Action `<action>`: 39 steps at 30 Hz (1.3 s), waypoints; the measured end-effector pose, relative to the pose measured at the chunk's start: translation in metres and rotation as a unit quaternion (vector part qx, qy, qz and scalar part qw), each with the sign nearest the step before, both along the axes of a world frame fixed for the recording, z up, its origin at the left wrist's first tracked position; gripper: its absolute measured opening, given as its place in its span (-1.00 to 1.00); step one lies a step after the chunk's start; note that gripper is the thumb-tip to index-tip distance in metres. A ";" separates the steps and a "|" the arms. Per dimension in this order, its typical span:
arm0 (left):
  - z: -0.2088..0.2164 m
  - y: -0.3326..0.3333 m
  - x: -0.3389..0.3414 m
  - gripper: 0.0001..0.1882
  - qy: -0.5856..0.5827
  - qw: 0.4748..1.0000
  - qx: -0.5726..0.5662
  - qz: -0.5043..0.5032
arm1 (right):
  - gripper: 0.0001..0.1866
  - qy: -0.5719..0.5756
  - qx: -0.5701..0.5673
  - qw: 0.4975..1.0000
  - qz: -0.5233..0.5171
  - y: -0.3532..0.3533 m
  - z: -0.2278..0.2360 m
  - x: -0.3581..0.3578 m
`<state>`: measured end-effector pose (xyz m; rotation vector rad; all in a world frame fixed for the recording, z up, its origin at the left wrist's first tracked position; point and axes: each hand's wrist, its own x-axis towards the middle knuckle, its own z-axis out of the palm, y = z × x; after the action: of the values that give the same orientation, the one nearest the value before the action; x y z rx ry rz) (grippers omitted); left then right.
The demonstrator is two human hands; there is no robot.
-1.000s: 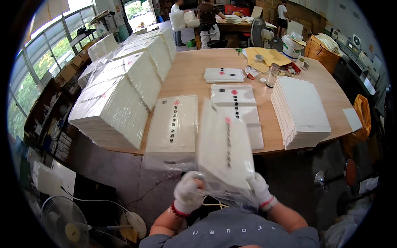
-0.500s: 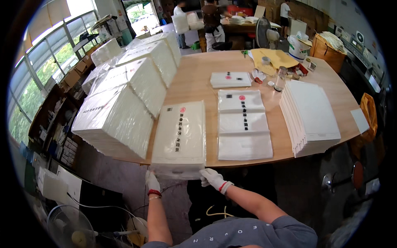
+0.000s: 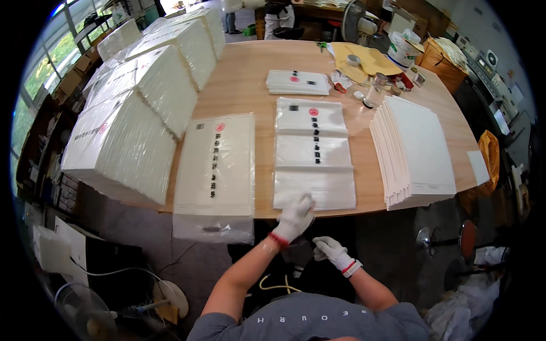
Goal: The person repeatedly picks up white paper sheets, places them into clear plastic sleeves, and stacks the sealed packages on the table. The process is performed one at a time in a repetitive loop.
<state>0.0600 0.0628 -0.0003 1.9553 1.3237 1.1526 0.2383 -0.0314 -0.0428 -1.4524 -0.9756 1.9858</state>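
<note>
My left hand [image 3: 297, 217], in a white glove with a red cuff, reaches over the near edge of a stack of flat white plastic bags [image 3: 315, 179]. Its fingers stretch forward, slightly blurred, and nothing shows in them. Lower and to the right, in front of my body, my right hand [image 3: 331, 250] hangs below the table edge, also gloved. Its fingers are loosely bent and hold nothing that I can see. To the left lies a clear bag [image 3: 215, 165] with a cream sheaf inside, its flap with a handle slot jutting past the table edge.
Wrapped white paper bundles [image 3: 122, 148] stand tall along the table's left side. At right is a stack of white sheets [image 3: 418, 148]. A smaller folded bag stack [image 3: 297, 83] lies farther back, near yellow paper [image 3: 369, 59] and tape rolls. A stool [image 3: 467, 238] stands at right.
Both hands have let go of the clear bag's flap. My left hand has swung right to the flat bags; my right hand has drawn toward my body. The view has shifted right and down.
</note>
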 end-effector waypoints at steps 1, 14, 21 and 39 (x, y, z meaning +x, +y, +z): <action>-0.005 0.025 0.016 -0.84 0.054 0.996 0.054 0.056 | -0.64 -0.001 0.006 1.000 -0.012 0.001 0.002 0.004; 0.017 0.117 0.025 -0.76 0.124 0.964 -0.212 -0.104 | -0.65 0.126 0.035 0.971 -0.200 0.096 0.054 0.000; 0.023 0.138 0.006 -0.88 -0.316 0.901 -0.290 -0.069 | -0.66 -0.062 0.306 0.923 -0.223 0.159 0.025 0.000; 0.100 0.089 0.023 -0.53 0.031 0.990 -0.095 -0.104 | -0.60 -0.386 0.604 0.691 0.089 0.135 -0.004 -0.007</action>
<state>0.0828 0.1518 0.0994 1.9490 1.1806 0.8414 0.2312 0.1037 -0.0466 -1.2529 -2.2132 0.2765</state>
